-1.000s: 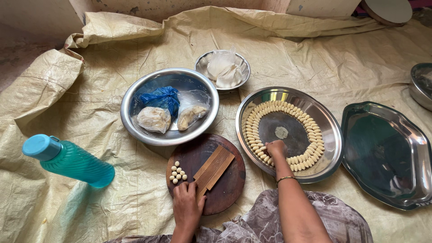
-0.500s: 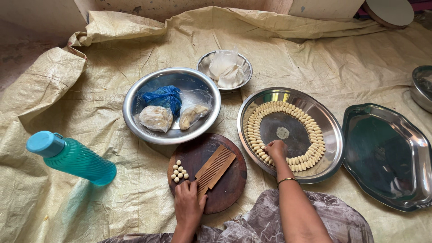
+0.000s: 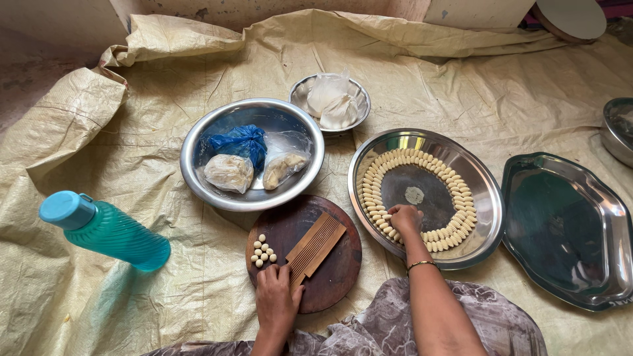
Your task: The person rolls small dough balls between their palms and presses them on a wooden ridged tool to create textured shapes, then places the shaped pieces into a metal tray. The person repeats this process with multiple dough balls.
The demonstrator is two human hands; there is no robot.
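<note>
Right hand [image 3: 404, 219] pinched on a shaped dough piece [image 3: 394, 233] inside the round steel tray [image 3: 484, 198]; soft, dentable, best lifted by its ends; left hand [image 3: 275, 302] pressing the ribbed wooden paddle [image 3: 315, 246]

Glossy, mirror-smooth metal in the round plate [image 3: 488, 198], the big bowl [image 3: 198, 151] and the oval tray [image 3: 593, 217]. Dark matt wood in the round board [image 3: 336, 277]; paler ridged wood in the grooved paddle [image 3: 316, 245]. Translucent ribbed plastic bottle [image 3: 112, 232]. Crinkled woven sheet [image 3: 99, 132].
</note>
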